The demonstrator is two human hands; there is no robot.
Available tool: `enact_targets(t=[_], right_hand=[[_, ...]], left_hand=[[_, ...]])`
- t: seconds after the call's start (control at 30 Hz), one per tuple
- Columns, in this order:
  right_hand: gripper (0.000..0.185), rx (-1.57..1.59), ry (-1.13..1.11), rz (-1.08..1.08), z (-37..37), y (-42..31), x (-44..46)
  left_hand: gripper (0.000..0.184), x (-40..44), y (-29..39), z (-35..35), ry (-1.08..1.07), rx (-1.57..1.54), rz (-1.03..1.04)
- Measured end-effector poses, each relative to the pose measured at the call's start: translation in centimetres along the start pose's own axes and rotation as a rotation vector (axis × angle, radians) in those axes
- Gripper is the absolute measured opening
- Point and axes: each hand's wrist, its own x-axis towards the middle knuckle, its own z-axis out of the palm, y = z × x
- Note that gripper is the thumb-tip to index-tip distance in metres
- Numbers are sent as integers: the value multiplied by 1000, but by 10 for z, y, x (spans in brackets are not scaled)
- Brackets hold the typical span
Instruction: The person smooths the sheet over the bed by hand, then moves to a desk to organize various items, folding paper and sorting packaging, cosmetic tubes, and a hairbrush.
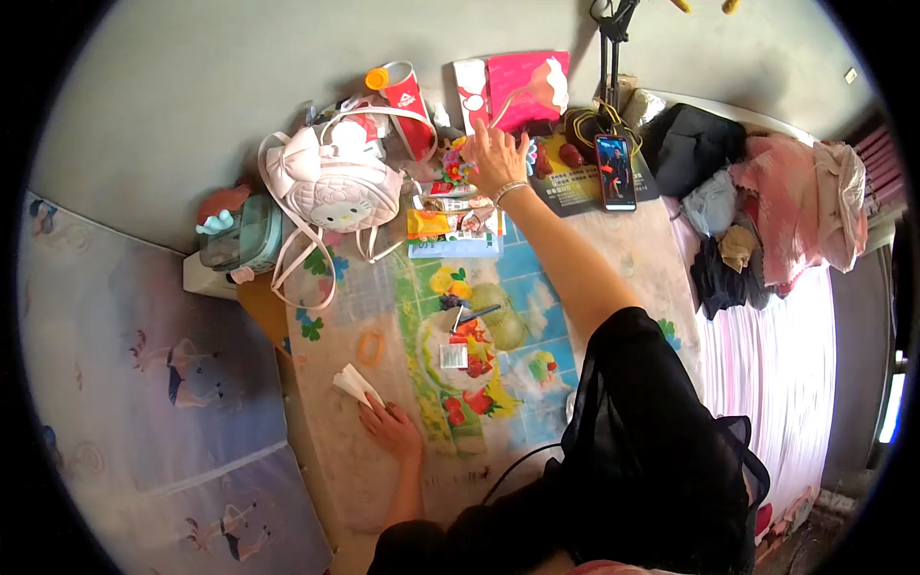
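My left hand (395, 430) rests low on the left side of the table, its fingers closed on a folded white tissue (356, 383). My right hand (498, 165) reaches to the far side of the table, wearing a bracelet at the wrist. Its fingers are spread over a cluster of small things, beside a colourful flower-like item (454, 161); I see nothing held in it. Just below it lie an orange-and-yellow packet (431, 223) and a light blue packet (450, 249). A pink box (522, 84) stands behind the hand.
A white kitten-face backpack (331, 201) and a red canister (410, 110) stand at the back left. A phone (615, 172) leans upright at the right, near a black lamp stand (609, 72). A small white square packet (453, 356) lies mid-table. Clothes (795, 201) are heaped at right.
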Motion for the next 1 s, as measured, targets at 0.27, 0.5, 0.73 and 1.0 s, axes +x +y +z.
enact_targets(t=[0.27,0.5,0.73,1.0], right_hand=[[64,172,109,-113,-61,3,-60],[34,529,-457,-138,-51,24,-182],[26,348,-270,-426,-21,-41,-208],[24,198,-659,-315,-15,-45,-207]], left_hand=[[47,0,-8,11,14,40,-12],[50,-1,-8,13,-30,37,-58],[48,-2,-10,14,11,130,-33],[47,-3,-12,23,84,92,-55]])
